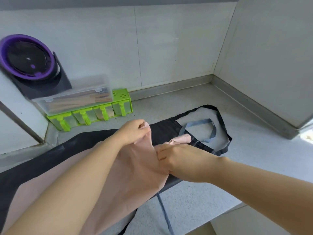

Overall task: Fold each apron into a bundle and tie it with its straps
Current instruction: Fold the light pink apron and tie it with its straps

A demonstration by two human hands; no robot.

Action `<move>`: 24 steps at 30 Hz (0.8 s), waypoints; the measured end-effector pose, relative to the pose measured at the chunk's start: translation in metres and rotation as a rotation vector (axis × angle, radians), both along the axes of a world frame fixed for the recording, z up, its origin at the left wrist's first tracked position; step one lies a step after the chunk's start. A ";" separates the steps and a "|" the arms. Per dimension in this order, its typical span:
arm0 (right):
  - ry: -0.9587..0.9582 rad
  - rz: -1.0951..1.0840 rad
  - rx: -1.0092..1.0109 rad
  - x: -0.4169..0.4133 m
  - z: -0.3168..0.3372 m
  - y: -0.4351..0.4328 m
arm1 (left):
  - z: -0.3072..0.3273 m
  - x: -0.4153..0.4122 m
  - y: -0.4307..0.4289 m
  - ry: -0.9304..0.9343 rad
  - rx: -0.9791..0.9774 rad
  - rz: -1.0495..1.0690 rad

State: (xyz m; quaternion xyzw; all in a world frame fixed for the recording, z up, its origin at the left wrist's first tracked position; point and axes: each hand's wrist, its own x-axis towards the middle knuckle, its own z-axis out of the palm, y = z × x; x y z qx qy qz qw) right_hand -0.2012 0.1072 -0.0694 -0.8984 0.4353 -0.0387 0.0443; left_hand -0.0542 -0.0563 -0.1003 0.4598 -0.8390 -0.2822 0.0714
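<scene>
Fold starting: left hand (133, 133) and right hand (176, 158) pinch pink apron (138, 175) top edge; blue strap (199, 122) at 2 o'clock, likely tucked in next.

Pale pink fabric apron (135, 175) laid on top of black fabric apron (166, 129), both spread lengthwise along speckled grey counter (194, 200), bib ends far, skirts running out of frame near-left. Pink bib bunched and lifted into a ridge, pinched at far corner by left hand (135, 131), gripped mid-fold by right hand (176, 158); crumpled pink top edge just beyond right hand. Thin blue-grey neck loop (199, 122) lying flat inside wider black neck loop (207, 106). Blue-grey waist strap (163, 211) trailing from under pink fabric toward near edge. Black apron flat, showing either side of pink.
</scene>
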 end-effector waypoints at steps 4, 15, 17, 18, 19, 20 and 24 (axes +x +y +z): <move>-0.071 -0.268 0.024 -0.011 0.012 -0.008 | 0.031 0.019 -0.006 0.164 -0.328 -0.003; -1.297 -0.777 0.098 0.011 0.119 -0.030 | 0.208 0.077 0.029 0.707 -0.756 0.346; -1.384 -0.601 0.522 0.026 0.141 -0.034 | 0.234 0.088 0.036 0.786 -0.718 0.498; -1.349 -0.506 0.642 0.036 0.149 -0.035 | 0.239 0.092 0.038 0.829 -0.686 0.554; -1.311 -0.406 0.709 0.045 0.158 -0.036 | 0.245 0.095 0.042 0.877 -0.669 0.601; -1.266 -0.324 0.723 0.053 0.170 -0.035 | 0.248 0.096 0.046 0.943 -0.631 0.637; -1.270 -0.119 0.691 0.091 0.208 -0.034 | 0.252 0.092 0.065 1.337 -0.182 0.568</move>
